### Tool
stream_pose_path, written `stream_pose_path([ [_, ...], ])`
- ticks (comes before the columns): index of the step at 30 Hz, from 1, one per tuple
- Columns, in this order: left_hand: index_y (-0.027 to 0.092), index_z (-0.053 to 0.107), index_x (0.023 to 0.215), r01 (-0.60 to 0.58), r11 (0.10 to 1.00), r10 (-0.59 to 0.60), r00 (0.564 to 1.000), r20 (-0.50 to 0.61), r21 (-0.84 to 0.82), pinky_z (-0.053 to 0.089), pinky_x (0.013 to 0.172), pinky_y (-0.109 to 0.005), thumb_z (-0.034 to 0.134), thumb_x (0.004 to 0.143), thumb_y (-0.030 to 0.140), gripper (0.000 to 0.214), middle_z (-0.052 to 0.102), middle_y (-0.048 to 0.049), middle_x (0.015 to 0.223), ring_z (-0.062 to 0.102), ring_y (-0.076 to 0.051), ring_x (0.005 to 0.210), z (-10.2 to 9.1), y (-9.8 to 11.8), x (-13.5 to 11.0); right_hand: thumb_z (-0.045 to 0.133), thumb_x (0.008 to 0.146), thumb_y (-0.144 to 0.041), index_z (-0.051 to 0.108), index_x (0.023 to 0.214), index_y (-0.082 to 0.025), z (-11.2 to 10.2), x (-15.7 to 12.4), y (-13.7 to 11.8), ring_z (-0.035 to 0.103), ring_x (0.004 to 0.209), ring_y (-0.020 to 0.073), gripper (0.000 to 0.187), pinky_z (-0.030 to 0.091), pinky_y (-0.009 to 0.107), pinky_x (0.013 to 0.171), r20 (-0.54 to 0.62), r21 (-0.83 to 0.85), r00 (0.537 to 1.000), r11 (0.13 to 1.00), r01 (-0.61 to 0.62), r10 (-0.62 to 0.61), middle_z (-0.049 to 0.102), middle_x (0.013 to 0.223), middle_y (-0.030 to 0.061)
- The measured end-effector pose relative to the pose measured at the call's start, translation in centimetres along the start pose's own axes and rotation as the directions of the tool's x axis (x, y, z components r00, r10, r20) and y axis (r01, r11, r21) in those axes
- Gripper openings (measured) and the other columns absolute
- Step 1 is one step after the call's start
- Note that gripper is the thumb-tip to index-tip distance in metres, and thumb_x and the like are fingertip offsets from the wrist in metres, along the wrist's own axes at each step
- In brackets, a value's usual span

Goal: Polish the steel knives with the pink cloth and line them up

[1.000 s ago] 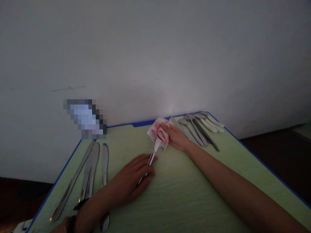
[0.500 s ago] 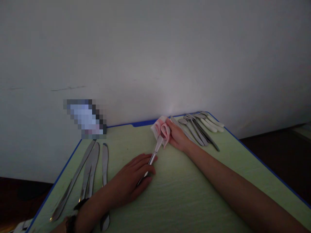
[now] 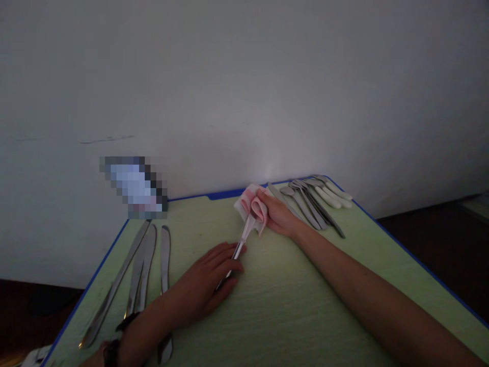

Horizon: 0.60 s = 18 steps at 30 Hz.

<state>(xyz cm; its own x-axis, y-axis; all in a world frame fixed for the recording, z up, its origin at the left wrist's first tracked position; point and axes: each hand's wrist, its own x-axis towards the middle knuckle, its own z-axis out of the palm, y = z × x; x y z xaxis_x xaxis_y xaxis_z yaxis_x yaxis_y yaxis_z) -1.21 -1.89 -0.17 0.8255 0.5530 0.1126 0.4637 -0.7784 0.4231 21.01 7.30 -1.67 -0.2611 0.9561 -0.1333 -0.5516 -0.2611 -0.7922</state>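
My left hand (image 3: 214, 278) is closed around the handle of a metal table knife (image 3: 239, 251), its blade slanting up and away to the right. The blade's far end disappears into a folded pink and white cloth (image 3: 249, 201). My right hand (image 3: 277, 213) grips that cloth around the blade, so the knife's tip is hidden. Left of my left hand, several table knives (image 3: 143, 270) lie on the table, partly covered by my forearm. Beyond my right hand lies a row of cutlery (image 3: 305, 206), with spoons and some white-handled pieces.
The light green table (image 3: 290, 311) has a blue edge and stands against a pale wall (image 3: 244, 92). At the far left corner a blurred-out device (image 3: 133, 188) with a bright screen leans on the wall. Dark floor (image 3: 424, 224) shows at the right.
My right hand and the cloth have shifted very slightly to the left on the blade. My left hand keeps its hold on the knife, almost unmoved.
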Motion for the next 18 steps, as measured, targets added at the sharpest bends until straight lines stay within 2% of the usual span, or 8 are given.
stream_pose_path([
  [6,0.02,0.053,0.11,0.009,1.0,-0.009,1.0,-0.005,0.002,0.034,0.113,-0.044,0.042,0.095,0.02,0.018,0.049,-0.0098,0.14,0.04,-0.021,0.133,0.11,-0.06,0.03,0.067,0.077,-0.045,0.058,0.058,-0.016,-0.19,0.04,-0.15,0.05,0.05,0.0078,0.036,0.044,0.02,0.056,0.023,0.0,0.999,1.0,-0.025,0.025,0.059,0.053,-0.0028],
  [12,0.023,0.05,0.121,0.024,1.0,-0.024,0.997,-0.078,-0.006,0.036,0.112,-0.045,0.043,0.094,0.019,0.027,0.052,-0.0072,0.139,0.044,-0.022,0.13,0.75,-0.65,-0.27,0.056,0.083,-0.046,0.06,0.063,-0.019,-0.22,-0.11,-0.48,0.054,0.052,0.0121,0.034,0.048,0.025,0.06,0.038,0.075,0.998,0.995,-0.062,0.059,0.058,0.051,-0.0025],
  [18,0.024,0.048,0.124,0.029,0.999,-0.031,0.996,-0.089,-0.023,0.039,0.11,-0.042,0.043,0.094,0.018,0.031,0.05,-0.0055,0.14,0.044,-0.02,0.13,0.73,-0.64,-0.23,0.062,0.079,-0.04,0.06,0.066,-0.019,0.3,-0.34,0.08,0.055,0.054,0.0129,0.025,0.047,0.025,0.059,0.031,-0.058,0.998,0.997,-0.054,0.055,0.06,0.055,-0.0017],
])
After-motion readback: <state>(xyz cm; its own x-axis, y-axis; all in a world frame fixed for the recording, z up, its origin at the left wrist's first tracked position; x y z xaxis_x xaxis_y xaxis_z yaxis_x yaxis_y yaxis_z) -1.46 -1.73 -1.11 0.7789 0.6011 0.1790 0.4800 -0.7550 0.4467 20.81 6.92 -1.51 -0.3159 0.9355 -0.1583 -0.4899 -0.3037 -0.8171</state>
